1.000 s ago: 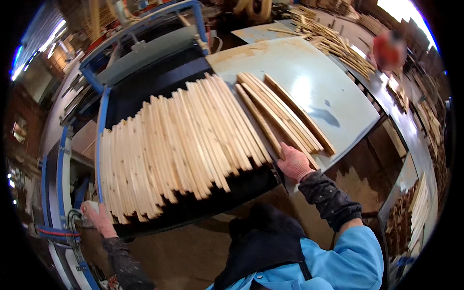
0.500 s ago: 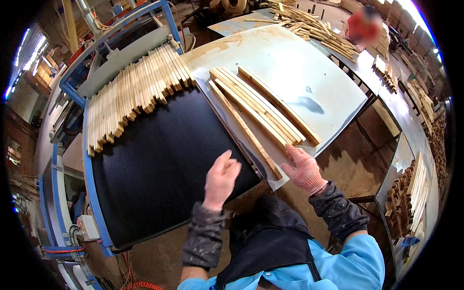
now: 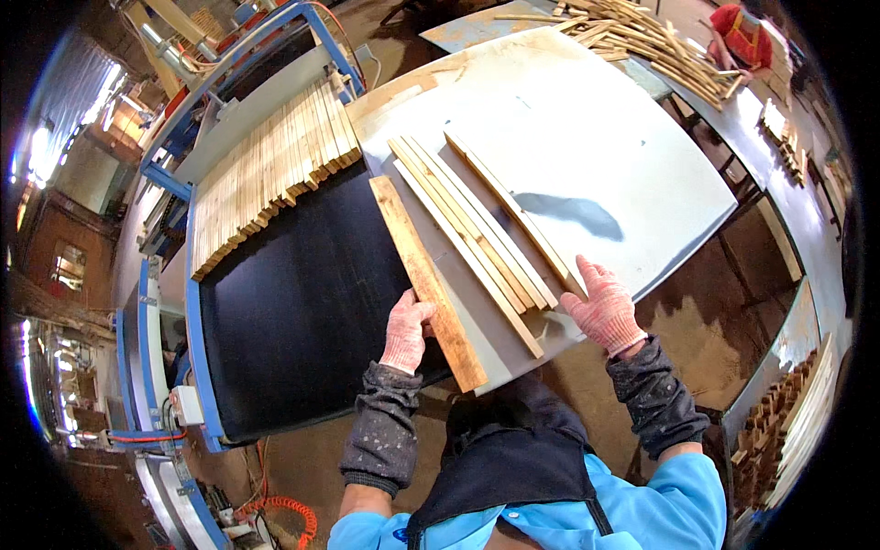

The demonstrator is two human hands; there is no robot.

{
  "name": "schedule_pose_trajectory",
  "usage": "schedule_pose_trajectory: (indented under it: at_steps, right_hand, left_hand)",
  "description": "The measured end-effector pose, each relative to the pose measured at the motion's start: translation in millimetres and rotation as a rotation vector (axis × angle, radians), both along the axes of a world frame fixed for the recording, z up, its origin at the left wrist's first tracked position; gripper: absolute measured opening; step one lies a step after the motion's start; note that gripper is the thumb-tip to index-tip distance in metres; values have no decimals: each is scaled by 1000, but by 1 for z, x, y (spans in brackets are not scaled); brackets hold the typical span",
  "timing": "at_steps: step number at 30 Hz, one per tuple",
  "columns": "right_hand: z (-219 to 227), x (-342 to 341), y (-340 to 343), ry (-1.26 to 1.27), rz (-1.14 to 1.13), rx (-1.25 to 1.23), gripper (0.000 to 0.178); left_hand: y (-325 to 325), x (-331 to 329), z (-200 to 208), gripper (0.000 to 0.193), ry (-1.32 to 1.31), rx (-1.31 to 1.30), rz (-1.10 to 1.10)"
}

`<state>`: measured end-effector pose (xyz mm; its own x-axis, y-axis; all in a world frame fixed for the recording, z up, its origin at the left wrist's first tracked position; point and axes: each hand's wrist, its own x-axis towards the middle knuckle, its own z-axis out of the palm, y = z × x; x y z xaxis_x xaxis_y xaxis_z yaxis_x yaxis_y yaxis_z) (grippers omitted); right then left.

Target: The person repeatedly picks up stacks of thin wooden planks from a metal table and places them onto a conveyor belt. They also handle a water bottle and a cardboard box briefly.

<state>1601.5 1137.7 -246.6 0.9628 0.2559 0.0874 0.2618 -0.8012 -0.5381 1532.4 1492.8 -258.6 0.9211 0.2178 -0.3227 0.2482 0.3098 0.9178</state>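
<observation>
My left hand (image 3: 404,334), in a pale pinkish knit glove, is closed on a wooden strip (image 3: 424,280) near its lower end. The strip's broad face is turned up, and it lies along the seam between the black belt (image 3: 302,293) and the white tabletop (image 3: 632,174). To its right, several pale strips (image 3: 465,225) lie side by side on the tabletop. A single strip (image 3: 507,203) rests apart, farther right. My gloved right hand (image 3: 605,309) is open beside that strip's near end, fingers stretched; whether it touches the wood I cannot tell.
A row of wooden strips (image 3: 275,174) stands packed together across the belt's far part, before a blue-framed machine (image 3: 321,41). Loose strips (image 3: 632,46) are heaped beyond the tabletop, near a person in red (image 3: 741,38). Stacked wood (image 3: 779,431) sits at right.
My left hand has moved from above the belt to grip the leftmost strip, which now lies farther left, broad face up. My right hand has shifted right. The belt row looks more even.
</observation>
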Motion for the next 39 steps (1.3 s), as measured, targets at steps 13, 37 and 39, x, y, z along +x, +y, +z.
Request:
schedule_pose_trajectory:
  at_steps: [13,37,39]
  right_hand:
    - [-23,49,-2,424,75,227,57]
    - [16,-227,13,331,-405,1353,58]
    - [23,-249,41,228,-563,1066,57]
  left_hand:
    - [-23,-24,29,54,-91,108,47]
    - [-167,-49,77,55,-343,-6,-287]
    - [-174,-60,69,57,-295,-38,-364]
